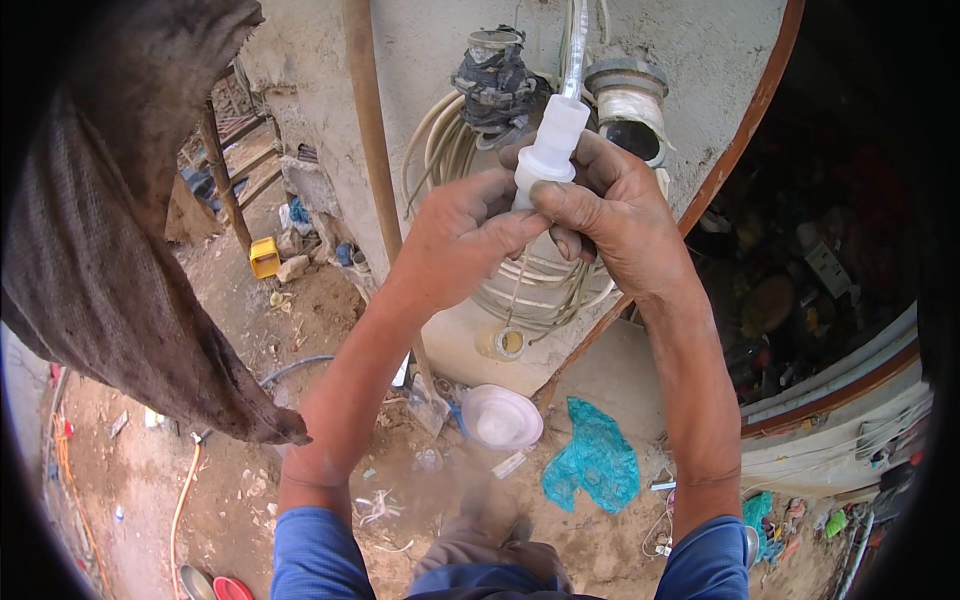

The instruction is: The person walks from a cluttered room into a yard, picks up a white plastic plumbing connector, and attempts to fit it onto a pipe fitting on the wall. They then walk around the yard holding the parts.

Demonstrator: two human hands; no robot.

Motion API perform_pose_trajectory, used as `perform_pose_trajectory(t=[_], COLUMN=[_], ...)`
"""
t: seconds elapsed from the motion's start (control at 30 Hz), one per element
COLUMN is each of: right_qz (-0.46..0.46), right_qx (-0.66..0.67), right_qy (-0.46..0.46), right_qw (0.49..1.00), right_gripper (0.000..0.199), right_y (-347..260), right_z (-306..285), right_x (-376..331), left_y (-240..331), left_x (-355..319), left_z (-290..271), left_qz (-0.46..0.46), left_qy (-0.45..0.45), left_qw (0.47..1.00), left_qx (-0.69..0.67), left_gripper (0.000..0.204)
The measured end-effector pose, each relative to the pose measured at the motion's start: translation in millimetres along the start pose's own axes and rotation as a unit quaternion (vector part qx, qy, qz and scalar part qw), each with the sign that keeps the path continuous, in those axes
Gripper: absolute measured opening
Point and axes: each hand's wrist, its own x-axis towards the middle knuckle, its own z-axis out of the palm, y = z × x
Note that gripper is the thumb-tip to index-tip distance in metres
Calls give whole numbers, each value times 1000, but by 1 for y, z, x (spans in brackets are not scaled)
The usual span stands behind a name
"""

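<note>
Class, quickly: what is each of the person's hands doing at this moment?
Left hand: closed on the lower part of the white plastic fitting.
Right hand: closed on the same fitting, fingers wrapped around its middle.

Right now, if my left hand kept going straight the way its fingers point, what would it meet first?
Your left hand points right, toward the white plastic fitting that it already touches; just beyond is your right hand. Depth past them is unclear.
</note>
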Motion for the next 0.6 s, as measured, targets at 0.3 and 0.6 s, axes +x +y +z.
perform_pose_trajectory(t=[0.3, 0.6], right_qz=[-15, -6], right_qx=[-133, -81], right_qy=[80, 32], right_qw=[988, 996], right_gripper=[39, 38], right_y=[-8, -4], right_z=[13, 7], right_x=[-2, -1], left_y=[-7, -1], left_x=[-1, 1], left_z=[4, -6], left_qz=[33, 0], left_qy=[47, -27], left_qw=[997, 999], left_qx=[60, 33], left_gripper=[19, 33])
